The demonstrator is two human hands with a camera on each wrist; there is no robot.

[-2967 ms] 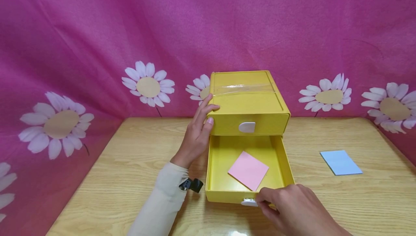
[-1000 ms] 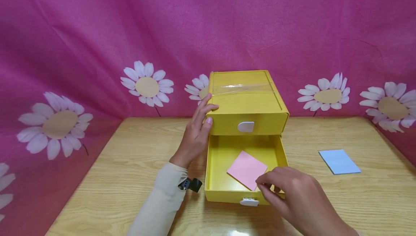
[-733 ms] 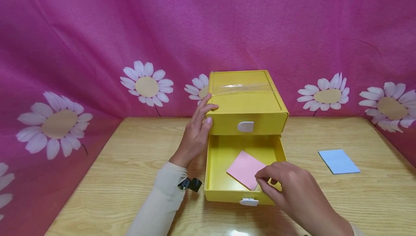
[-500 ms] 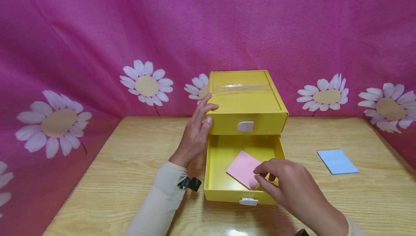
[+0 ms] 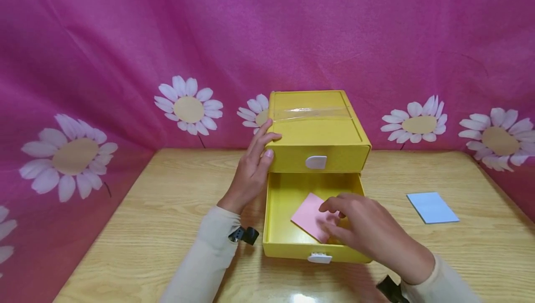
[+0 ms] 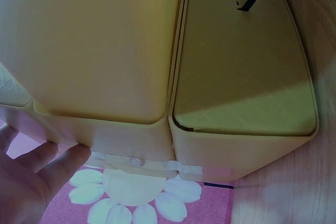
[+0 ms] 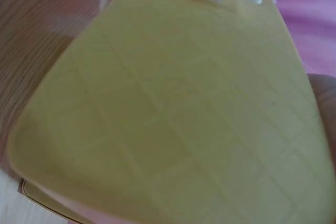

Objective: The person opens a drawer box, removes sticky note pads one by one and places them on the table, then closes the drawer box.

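A yellow two-drawer box (image 5: 315,131) stands on the table with its lower drawer (image 5: 288,251) pulled out. My left hand (image 5: 249,173) rests against the upper left side, fingertips over the top edge; the left wrist view shows its fingers (image 6: 65,169) extended along the box. In the open drawer lies a square pink sticky-note pad (image 5: 307,215). Over its right part hovers my right hand (image 5: 368,224), thumb and fingers parted, with nothing gripped. The right wrist view is mostly filled by the quilted drawer front (image 7: 173,103).
A blue sticky-note pad (image 5: 432,208) lies on the wooden table (image 5: 167,224) to the right of the box. White pull tabs mark the upper drawer (image 5: 276,161) and the lower one. Behind hangs a pink curtain (image 5: 292,29) with daisies.
My right hand has left the lower drawer's front edge near its pull tab and moved inward over the pink pad, its thumb and fingers spreading. My left hand has stayed put.
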